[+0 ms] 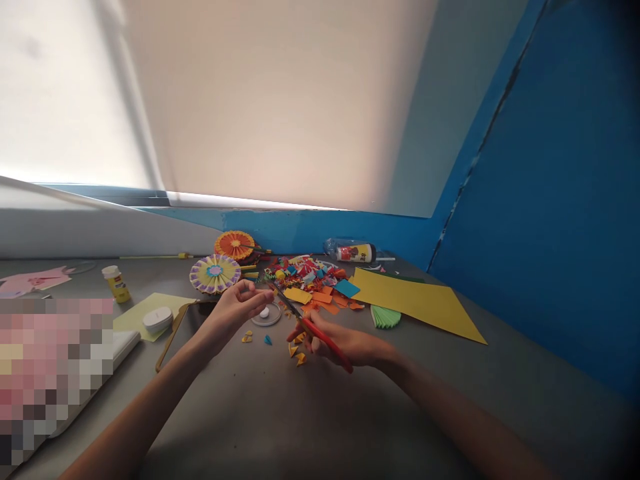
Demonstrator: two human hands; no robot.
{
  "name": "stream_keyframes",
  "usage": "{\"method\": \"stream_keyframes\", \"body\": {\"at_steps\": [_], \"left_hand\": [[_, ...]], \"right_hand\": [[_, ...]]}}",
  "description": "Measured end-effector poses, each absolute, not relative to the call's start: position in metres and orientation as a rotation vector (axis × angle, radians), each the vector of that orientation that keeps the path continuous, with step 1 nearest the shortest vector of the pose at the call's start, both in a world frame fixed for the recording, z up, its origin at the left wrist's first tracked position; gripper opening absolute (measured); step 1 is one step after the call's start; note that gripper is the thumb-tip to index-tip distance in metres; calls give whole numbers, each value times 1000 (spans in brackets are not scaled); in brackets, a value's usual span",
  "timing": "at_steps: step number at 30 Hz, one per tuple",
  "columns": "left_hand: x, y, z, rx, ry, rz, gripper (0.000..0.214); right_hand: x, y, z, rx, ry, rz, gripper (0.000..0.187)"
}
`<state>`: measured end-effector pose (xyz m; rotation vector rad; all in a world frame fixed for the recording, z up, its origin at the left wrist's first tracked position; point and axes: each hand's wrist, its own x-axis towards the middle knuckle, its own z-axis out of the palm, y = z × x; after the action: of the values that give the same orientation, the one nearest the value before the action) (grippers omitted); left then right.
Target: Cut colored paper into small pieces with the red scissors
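Red-handled scissors (325, 340) sit firmly gripped in the right hand (347, 345), center of frame, fingers closed around the handles, blades angled up-left. Tips end just beside the left hand (233, 315), whose fingers curl in toward the thumb; possibly a pinch on a tiny paper scrap, too small to tell. Under the right hand lie small yellow paper cuttings (297, 350). Just left of those, a blue paper scrap (267, 340) and a transparent round dish (266, 315) with a white lump in it. Beyond the blades, a heap of multicoloured paper scraps (310, 280), center. To its right, a yellow card sheet (415, 300) and green fan-folded paper (385, 317). Further up left, two paper rosettes: orange (235, 245) and purple-yellow (215, 273). A yellow glue bottle (116, 283) and a white round case (157, 320) are at left, on the grey table (225, 417). Pixelated patch covers lower left. Risk: blade tips so near the left fingers could nick skin if the hand shifts or attention slips. Loose cuttings could also scatter or get lost, since they are light and lie unconfined near the table's open area.
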<state>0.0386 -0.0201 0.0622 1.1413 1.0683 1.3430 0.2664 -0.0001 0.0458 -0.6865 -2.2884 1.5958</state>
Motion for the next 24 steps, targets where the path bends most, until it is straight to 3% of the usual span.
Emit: {"method": "stream_keyframes", "body": {"at_steps": [24], "left_hand": [[38, -19, 59, 1215, 1057, 1316, 40]], "right_hand": [[261, -11, 60, -896, -2312, 1487, 47]]}}
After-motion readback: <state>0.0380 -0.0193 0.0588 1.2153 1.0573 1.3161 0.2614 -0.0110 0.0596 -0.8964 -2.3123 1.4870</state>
